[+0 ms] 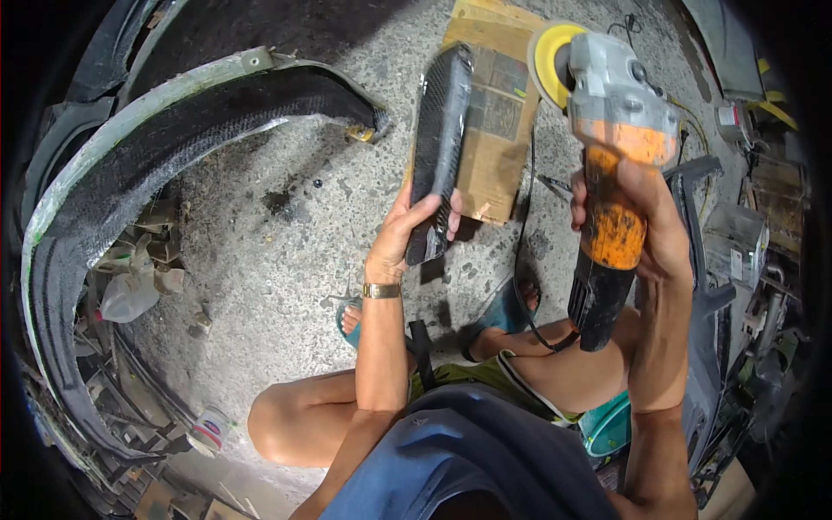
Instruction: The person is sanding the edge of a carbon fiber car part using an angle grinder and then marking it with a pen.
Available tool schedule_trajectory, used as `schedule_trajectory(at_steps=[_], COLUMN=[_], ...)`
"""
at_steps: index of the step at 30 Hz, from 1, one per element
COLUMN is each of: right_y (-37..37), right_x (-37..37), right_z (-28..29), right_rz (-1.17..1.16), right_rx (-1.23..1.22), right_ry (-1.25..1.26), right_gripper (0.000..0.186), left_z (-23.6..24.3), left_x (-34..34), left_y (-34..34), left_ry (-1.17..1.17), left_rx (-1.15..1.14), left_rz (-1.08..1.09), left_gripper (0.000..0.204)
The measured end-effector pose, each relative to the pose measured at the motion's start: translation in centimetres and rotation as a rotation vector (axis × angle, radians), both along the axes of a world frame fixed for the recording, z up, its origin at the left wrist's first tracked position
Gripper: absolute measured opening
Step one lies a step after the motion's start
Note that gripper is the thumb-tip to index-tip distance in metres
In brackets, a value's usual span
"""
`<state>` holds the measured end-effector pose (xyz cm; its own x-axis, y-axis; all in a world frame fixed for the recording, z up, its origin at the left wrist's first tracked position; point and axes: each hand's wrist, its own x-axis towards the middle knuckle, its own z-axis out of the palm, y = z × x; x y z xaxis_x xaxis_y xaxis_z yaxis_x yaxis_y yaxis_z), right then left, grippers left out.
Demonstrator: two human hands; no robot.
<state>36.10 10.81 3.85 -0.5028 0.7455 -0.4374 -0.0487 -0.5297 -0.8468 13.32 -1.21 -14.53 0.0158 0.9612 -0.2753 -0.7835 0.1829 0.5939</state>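
My left hand (414, 221) is closed round the lower end of a long, dark carbon-fibre piece (440, 139). The piece stands tilted slightly, its glossy woven side showing. In my right hand (652, 212) is an orange and grey angle grinder (617, 208), gripped round its body. A yellow round disc (552, 65) sits on the grinder's head, at the upper left of the tool. Disc and carbon-fibre piece are apart. The grinder's black cord runs down from its rear end near my leg.
Flattened cardboard (498, 130) lies on the stained concrete floor behind the piece. A large curved carbon-fibre part (173, 130) arches across the left. Beside it are a plastic jug (130, 296) and a white tub (208, 431). A teal stool (605, 426) and clutter line the right.
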Motion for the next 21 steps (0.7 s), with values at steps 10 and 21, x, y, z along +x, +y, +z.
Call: schedule_trajectory(at_steps=[10, 21], right_y=[-4.8, -9.2], right_x=[0.2, -0.4], right_z=[0.9, -3.6], right_rz=[0.109, 0.152], right_rx=[-0.039, -0.038], right_ry=[-0.158, -0.186], right_gripper=[0.046, 0.041], left_z=[2.3, 1.0], left_x=[-4.9, -5.8], left_y=[4.5, 7.4], left_ry=[0.114, 0.106], left_rx=[-0.001, 0.171], left_rz=[0.197, 0.191], left_gripper=[0.023, 0.062])
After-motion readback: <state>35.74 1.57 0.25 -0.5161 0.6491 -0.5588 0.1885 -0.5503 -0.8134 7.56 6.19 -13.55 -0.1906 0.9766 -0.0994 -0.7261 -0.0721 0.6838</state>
